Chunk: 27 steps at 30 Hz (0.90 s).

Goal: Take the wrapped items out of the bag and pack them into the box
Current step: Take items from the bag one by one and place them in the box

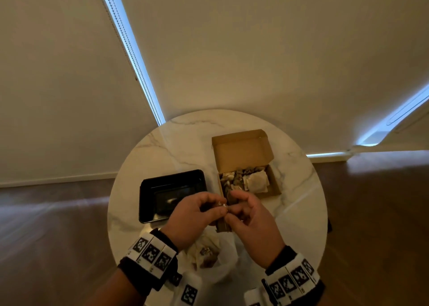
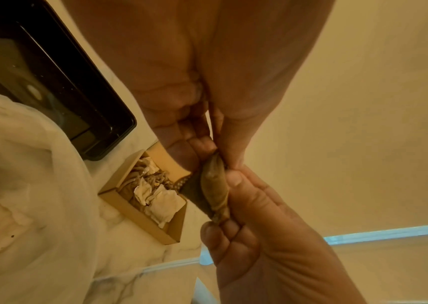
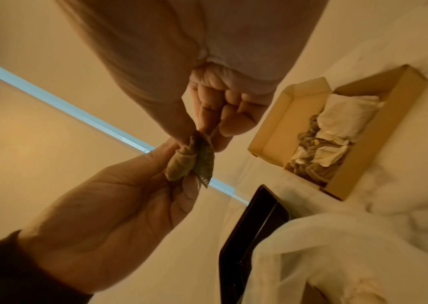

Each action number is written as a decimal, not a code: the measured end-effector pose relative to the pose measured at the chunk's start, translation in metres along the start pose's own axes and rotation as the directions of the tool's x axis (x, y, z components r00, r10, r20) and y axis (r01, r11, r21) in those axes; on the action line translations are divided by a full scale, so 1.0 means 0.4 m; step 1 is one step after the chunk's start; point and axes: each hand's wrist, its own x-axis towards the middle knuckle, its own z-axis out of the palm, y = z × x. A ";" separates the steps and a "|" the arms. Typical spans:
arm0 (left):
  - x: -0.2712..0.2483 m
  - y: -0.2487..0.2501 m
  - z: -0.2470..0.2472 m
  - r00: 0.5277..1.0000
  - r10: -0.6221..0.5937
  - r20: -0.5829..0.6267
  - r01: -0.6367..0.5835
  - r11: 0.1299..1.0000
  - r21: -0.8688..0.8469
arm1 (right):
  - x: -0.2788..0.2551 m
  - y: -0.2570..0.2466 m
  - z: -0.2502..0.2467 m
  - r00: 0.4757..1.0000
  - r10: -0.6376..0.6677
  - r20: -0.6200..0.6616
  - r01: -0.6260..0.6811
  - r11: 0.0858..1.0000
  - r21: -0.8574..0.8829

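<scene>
A small olive-brown wrapped item (image 1: 223,205) with twisted ends hangs above the table between both hands. My left hand (image 1: 219,209) pinches one twisted end and my right hand (image 1: 233,202) pinches the other. The left wrist view shows the wrapped item (image 2: 214,185) held lengthwise between left hand (image 2: 217,156) and right hand (image 2: 224,207). The open cardboard box (image 1: 276,182) lies just beyond the hands, holding several wrapped pieces and white paper. The white translucent bag (image 1: 209,259) sits near my wrists with more items inside.
A black plastic tray (image 1: 171,194) lies left of the box on the round marble table (image 1: 162,148). The box lid (image 1: 241,150) stands open at the far side. A brown card piece (image 1: 224,227) shows under my hands. Wooden floor surrounds the table.
</scene>
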 end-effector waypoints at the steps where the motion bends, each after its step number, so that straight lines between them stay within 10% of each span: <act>1: 0.011 0.002 0.006 1.000 -0.006 0.023 0.005 1.000 0.023 | 0.002 0.013 -0.009 1.000 0.018 -0.003 -0.018 1.000 0.020; 16: 0.479 -0.056 0.201 0.994 -0.060 0.095 -0.014 0.771 0.636 | -0.072 0.203 -0.166 0.968 0.245 -0.048 -0.250 0.956 -0.152; 27: 0.519 -0.175 0.258 0.996 -0.090 0.012 0.055 0.703 0.709 | -0.061 0.238 -0.191 0.968 0.251 0.009 -0.242 0.942 -0.230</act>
